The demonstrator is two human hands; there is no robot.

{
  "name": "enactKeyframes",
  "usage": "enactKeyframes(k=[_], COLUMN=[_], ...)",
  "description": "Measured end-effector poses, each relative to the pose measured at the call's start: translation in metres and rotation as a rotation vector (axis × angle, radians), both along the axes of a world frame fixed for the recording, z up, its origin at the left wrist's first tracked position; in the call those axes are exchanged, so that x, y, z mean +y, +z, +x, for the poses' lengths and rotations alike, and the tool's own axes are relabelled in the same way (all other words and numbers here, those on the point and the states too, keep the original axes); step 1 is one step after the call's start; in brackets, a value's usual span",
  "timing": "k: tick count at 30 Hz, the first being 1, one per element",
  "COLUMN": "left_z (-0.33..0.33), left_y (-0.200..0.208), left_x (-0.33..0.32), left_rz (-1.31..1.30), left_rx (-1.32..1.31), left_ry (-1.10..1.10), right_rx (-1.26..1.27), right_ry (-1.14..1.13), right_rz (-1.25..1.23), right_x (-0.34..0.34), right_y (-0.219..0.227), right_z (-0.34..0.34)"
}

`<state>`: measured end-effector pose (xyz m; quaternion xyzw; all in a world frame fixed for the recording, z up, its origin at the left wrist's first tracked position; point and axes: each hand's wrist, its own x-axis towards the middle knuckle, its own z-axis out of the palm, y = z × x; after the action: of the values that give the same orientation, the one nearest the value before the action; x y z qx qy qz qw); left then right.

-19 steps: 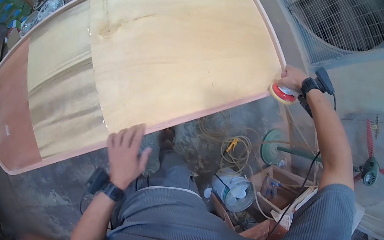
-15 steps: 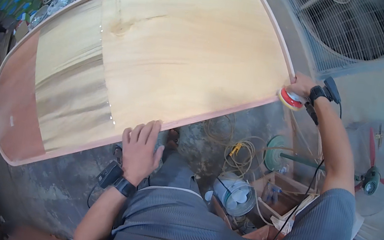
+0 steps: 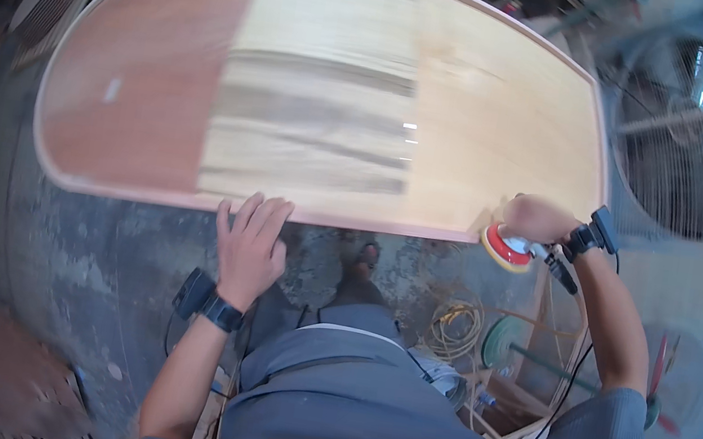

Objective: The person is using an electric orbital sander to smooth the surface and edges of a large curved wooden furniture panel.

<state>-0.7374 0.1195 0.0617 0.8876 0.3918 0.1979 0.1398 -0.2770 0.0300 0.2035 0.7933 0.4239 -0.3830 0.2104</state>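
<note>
A long wooden panel [image 3: 496,105] with one rounded end and a raised pale rim lies in front of me. Its face has a reddish section, a streaked pale section and a plain pale section. My left hand [image 3: 249,250] rests on the near rim, fingers stretched over it and thumb apart. At the near edge toward the right end, my right hand [image 3: 538,220], blurred by motion, is closed around a round orbital sander [image 3: 508,246] with a red body and yellowish pad. The sander is tilted against the rim; the exact contact is hidden.
A large caged fan [image 3: 690,143] stands at the back right. Below the sander lie a coiled hose [image 3: 455,326], a green round base with a pole [image 3: 501,342] and a wooden frame. Brownish sheets [image 3: 12,360] lie at the lower left.
The view has swung, so the panel now lies nearly level across it. Against the panel, the sander has moved left from the near right corner, and my left hand sits farther left along the rim.
</note>
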Motion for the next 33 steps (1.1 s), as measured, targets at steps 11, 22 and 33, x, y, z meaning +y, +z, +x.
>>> enactKeyframes(k=[11, 22, 33], left_z=[-0.303, -0.369, -0.325], left_y=[-0.005, -0.087, -0.029], left_x=[-0.009, -0.131, 0.089], left_rz=[-0.073, -0.367, 0.042], left_rx=[-0.004, -0.124, -0.229], left_ry=[0.796, 1.256, 0.678], right_rx=[0.581, 0.87, 0.477], right_ry=[0.118, 0.352, 0.417], right_rz=[-0.184, -0.085, 0.034], right_x=[0.222, 0.393, 0.272], right_y=[-0.011, -0.1, -0.042], right_z=[-0.374, -0.59, -0.493])
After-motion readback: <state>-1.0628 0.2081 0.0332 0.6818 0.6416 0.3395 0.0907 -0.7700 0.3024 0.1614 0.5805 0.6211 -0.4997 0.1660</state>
